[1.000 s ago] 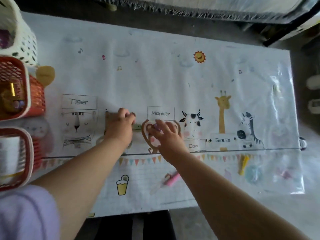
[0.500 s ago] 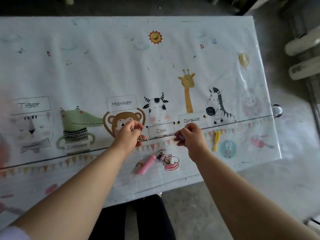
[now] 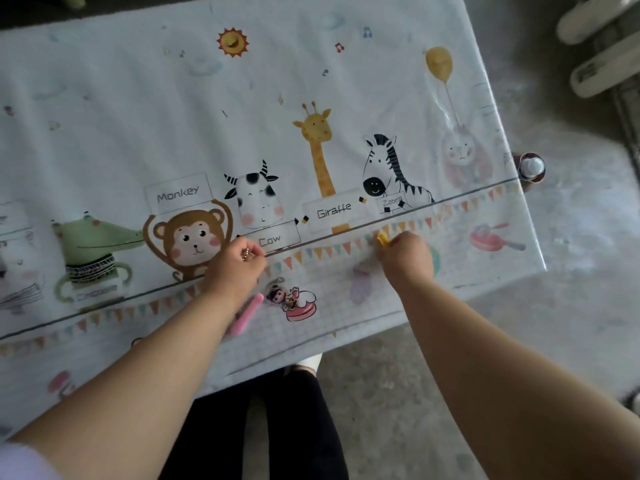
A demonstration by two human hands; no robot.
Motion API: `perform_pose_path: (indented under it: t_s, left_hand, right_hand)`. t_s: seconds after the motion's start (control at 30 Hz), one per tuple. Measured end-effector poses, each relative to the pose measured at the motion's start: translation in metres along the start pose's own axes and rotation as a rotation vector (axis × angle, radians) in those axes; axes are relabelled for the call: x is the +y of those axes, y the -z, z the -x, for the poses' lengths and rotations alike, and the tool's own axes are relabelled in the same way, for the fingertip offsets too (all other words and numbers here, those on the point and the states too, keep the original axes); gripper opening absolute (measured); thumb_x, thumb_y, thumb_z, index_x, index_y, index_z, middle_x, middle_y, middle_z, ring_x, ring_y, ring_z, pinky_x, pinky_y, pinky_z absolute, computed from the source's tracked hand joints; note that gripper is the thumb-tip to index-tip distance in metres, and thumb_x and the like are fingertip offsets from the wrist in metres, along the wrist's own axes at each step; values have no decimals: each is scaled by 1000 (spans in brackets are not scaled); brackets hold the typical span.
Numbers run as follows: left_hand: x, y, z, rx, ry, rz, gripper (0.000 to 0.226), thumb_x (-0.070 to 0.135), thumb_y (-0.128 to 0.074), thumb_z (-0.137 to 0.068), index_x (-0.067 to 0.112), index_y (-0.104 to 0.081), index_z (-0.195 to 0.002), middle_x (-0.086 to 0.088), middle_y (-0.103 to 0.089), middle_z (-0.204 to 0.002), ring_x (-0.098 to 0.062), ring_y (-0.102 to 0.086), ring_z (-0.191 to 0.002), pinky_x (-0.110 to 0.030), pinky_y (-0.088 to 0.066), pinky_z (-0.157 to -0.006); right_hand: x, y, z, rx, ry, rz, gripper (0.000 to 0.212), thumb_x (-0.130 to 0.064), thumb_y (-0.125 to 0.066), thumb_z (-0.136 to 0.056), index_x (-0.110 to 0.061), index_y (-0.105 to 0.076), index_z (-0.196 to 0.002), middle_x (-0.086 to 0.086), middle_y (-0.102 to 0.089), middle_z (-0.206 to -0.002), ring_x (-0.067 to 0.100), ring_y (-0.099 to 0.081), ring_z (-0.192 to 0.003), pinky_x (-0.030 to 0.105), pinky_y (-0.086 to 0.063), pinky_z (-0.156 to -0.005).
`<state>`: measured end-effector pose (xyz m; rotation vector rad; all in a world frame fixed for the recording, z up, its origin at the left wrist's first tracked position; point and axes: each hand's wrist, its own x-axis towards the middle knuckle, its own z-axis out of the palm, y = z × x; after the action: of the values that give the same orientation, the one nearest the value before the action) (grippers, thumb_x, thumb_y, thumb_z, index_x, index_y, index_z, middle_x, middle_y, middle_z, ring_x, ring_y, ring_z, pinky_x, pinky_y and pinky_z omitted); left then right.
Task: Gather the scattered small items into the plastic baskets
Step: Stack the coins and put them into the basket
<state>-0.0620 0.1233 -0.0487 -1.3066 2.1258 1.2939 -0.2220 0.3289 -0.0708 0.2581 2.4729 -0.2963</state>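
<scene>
Nearest, on the table (image 3: 104, 150): one pink clip (image 3: 246, 315) and, at its 3 o'clock, one doll keychain (image 3: 292, 299), both lying loose. Left hand (image 3: 235, 268), at the clip's 12 o'clock, is fisted knuckles-up around one small gold ring (image 3: 246, 253). Right hand (image 3: 405, 259), at 3 o'clock, pinches one yellow clip (image 3: 382, 239); no baskets visible.

Both forearms bare, no watch/rings. Lilac short sleeve (image 3: 20, 460) at left shoulder. Black trousers (image 3: 256, 427), white shoe tip (image 3: 310, 362) below.
</scene>
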Motion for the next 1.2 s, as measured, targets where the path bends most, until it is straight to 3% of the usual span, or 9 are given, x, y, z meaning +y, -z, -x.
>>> perform_pose_path:
  t_s: [0.1,0.2,0.37,0.5,0.6,0.77,0.97,1.1,1.2]
  left_hand:
    - [-16,-1,6,62,0,-55,9,21,-54,-94,26,-57,-88,-4,-64,-77,-14,-43,-47,-22,-36,-46]
    - [-26,1,15,79,-6,-45,7,31,-57,-93,25,-56,-90,-3,-63,-76,-17,-51,-54,-23,-41,-50]
    - [-47,5,33,-34,-59,-286,47,65,-68,-71,33,-48,-98,8,-63,-76,-10,-62,-59,-23,-45,-50]
    - [-60,-2,37,-48,-108,-558,56,66,-70,-68,29,-46,-103,9,-60,-88,-13,-58,-72,-26,-44,-57]
    - [-70,-5,36,-7,-101,-567,43,58,-66,-78,25,-46,-98,7,-58,-85,-15,-55,-72,-28,-39,-56]
    - [-71,-7,33,14,-85,-521,51,72,-37,-87,23,-48,-80,6,-53,-65,-14,-51,-58,-27,-35,-49]
    - [-73,19,34,10,-120,-408,47,65,-36,-92,23,-56,-85,4,-61,-73,-15,-59,-63,-30,-52,-57]
    - [-75,33,33,-29,-77,-404,42,60,-39,-93,21,-55,-96,2,-61,-80,-15,-60,-68,-34,-55,-62]
    - [-76,32,34,-31,-86,-420,42,57,-38,-95,19,-53,-97,3,-56,-74,-13,-52,-58,-26,-41,-50]
  right_hand:
    - [-5,-3,18,-77,76,6,28,-37,-64,-82,-11,-59,-73,5,-59,-64,26,-57,-64,27,-39,-54]
    - [-10,-11,47,-243,231,-202,16,-21,-65,-80,-8,-59,-86,4,-59,-70,17,-55,-62,32,-47,-54]
    - [-16,-36,94,-484,398,-236,9,-13,-61,-82,-9,-53,-85,-1,-51,-67,12,-45,-57,25,-38,-51]
    - [-17,-53,106,-470,438,-163,17,-12,-60,-84,-9,-50,-98,1,-52,-72,18,-46,-62,33,-41,-56]
    - [-25,-63,113,-377,483,74,34,-30,-63,-88,-15,-44,-112,1,-56,-83,24,-55,-74,33,-43,-58]
    - [-39,-77,116,-281,536,325,17,-25,-56,-94,-18,-41,-97,3,-59,-85,23,-51,-72,30,-38,-58]
    - [-59,-76,108,-346,481,335,6,-17,-50,-92,-14,-51,-87,1,-53,-74,26,-58,-74,31,-46,-59]
    - [-67,-70,121,-334,481,313,43,-46,-66,-85,-13,-48,-106,0,-54,-86,23,-58,-82,29,-40,-61]
    - [-63,-87,138,-302,438,342,38,-41,-67,-84,-15,-42,-97,0,-57,-87,23,-60,-88,30,-40,-65]
